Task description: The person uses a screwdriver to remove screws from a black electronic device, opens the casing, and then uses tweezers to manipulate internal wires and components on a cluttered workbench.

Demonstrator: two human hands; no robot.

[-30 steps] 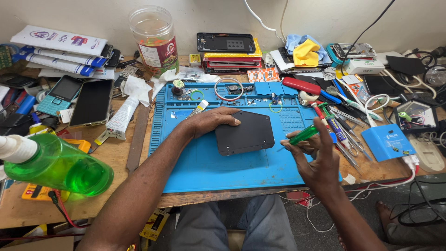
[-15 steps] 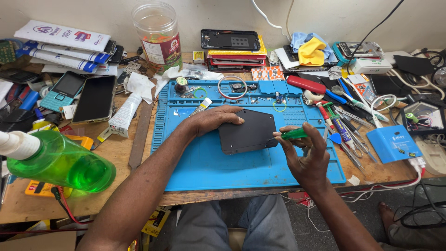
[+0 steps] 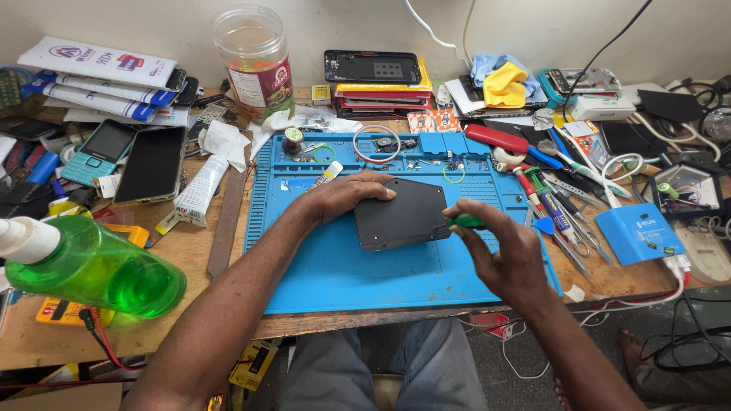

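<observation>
Black device panel (image 3: 403, 215) flat mid blue mat (image 3: 343, 266), pinned by left hand (image 3: 346, 196).
Right hand (image 3: 502, 255) grips green-handled tool (image 3: 466, 221) at panel's right edge; bare mat lies in front, tools crowd right.

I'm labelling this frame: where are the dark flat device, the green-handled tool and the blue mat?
dark flat device (image 3: 403, 217), head view, middle of its back.
green-handled tool (image 3: 464, 221), head view, green handle.
blue mat (image 3: 343, 270), head view, bare lower area.
</observation>
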